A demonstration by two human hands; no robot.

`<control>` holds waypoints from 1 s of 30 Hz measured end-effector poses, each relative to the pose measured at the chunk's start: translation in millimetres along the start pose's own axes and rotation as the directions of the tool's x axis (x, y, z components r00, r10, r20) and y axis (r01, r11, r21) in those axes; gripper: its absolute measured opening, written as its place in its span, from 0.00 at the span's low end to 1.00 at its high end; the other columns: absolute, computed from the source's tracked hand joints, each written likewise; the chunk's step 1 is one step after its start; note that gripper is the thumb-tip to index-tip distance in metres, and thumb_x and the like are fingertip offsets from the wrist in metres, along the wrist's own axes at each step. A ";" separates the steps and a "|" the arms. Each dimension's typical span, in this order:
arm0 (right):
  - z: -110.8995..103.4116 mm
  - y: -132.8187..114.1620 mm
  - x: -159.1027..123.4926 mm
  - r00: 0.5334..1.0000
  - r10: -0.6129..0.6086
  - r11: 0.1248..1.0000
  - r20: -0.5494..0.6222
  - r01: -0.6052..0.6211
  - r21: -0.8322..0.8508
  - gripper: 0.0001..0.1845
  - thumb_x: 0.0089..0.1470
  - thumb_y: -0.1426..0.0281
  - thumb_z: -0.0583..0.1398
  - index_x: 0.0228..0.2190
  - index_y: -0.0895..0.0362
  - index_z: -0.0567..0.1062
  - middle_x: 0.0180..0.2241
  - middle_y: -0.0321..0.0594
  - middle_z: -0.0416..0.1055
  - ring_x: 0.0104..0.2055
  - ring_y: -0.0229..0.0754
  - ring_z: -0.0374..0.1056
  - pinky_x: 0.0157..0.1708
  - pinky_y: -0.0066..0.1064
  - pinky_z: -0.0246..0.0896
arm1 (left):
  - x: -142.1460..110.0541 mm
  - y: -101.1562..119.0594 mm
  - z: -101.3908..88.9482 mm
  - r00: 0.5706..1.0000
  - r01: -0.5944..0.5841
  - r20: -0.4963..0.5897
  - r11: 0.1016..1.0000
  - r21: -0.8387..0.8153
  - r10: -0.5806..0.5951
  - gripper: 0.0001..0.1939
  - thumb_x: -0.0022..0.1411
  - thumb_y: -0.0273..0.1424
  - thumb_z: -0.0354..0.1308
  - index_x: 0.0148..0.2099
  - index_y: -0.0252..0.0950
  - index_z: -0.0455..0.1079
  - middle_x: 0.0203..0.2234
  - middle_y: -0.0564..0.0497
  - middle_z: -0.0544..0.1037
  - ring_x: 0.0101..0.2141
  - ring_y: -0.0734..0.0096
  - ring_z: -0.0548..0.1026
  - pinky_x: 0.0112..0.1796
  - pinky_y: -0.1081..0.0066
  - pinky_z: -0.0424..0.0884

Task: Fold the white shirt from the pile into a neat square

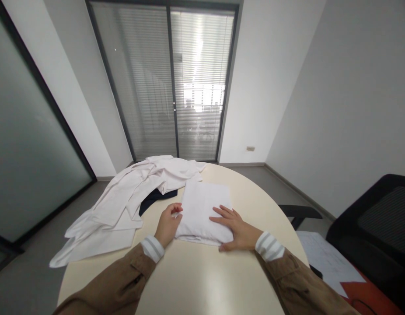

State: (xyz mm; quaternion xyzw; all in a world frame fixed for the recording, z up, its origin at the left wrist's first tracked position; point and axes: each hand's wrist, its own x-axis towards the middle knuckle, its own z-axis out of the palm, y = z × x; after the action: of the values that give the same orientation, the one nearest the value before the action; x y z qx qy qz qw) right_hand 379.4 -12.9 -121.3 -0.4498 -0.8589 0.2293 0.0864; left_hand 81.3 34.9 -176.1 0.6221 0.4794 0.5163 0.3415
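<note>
A folded white garment lies flat as a neat rectangle on the round cream table, its layered edge towards me. At its left edge is my left hand, with the fingers curled and the thumb apart from them; the fingertips touch the side of the fabric. My right hand rests palm down over the right side of the garment, fingers spread. Further left, a loose pile of white clothing sprawls over the table, partly hanging past its left edge. Dark navy cloth shows from beneath that pile.
A black mesh chair stands at the right, its armrest near the table's edge. White papers and an orange-red item lie on its seat. Behind the table are glass panels with blinds and white walls.
</note>
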 end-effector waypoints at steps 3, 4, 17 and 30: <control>-2.9 -6.5 -1.0 0.999 -0.009 1.000 -0.053 0.008 -0.015 0.44 0.50 0.43 0.62 0.64 0.42 0.61 0.70 0.42 0.45 0.72 0.62 0.32 0.65 0.65 0.21 | 1.2 -5.6 2.3 0.992 0.104 -0.051 0.983 -0.150 -0.113 0.08 0.46 0.22 0.53 0.32 0.36 0.66 0.46 0.43 0.77 0.46 0.61 0.77 0.54 0.57 0.67; -3.8 -8.3 -1.4 0.997 -0.009 1.000 -0.072 0.008 -0.013 0.41 0.53 0.44 0.60 0.64 0.42 0.61 0.70 0.42 0.46 0.72 0.61 0.32 0.65 0.63 0.22 | 1.6 -7.3 3.0 0.987 0.130 -0.065 0.974 -0.186 -0.144 0.09 0.45 0.22 0.52 0.31 0.36 0.66 0.45 0.43 0.77 0.47 0.61 0.77 0.54 0.57 0.66; -7.7 -11.5 0.8 0.997 -0.058 0.998 -0.057 0.056 -0.038 0.33 0.46 0.46 0.66 0.53 0.42 0.76 0.61 0.46 0.66 0.64 0.62 0.56 0.62 0.61 0.37 | -25.0 54.2 -2.7 0.751 -0.647 0.527 0.604 0.465 0.398 0.23 0.66 0.30 0.54 0.62 0.40 0.66 0.64 0.41 0.63 0.62 0.50 0.61 0.58 0.50 0.63; -3.1 -10.7 28.3 0.964 -0.131 0.986 -0.231 0.102 -0.132 0.29 0.63 0.53 0.54 0.62 0.47 0.65 0.65 0.45 0.60 0.68 0.54 0.52 0.65 0.52 0.43 | -35.6 71.9 -1.9 0.502 -0.698 0.748 0.715 0.054 0.434 0.03 0.54 0.31 0.65 0.29 0.38 0.75 0.50 0.48 0.76 0.48 0.60 0.73 0.51 0.61 0.67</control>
State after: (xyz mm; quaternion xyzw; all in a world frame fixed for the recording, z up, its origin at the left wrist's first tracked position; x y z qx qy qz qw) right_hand 356.2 5.8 -115.1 -0.4271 -0.8794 0.1163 0.1752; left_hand 96.8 -21.2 -120.7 0.9398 0.1643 0.2356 0.1850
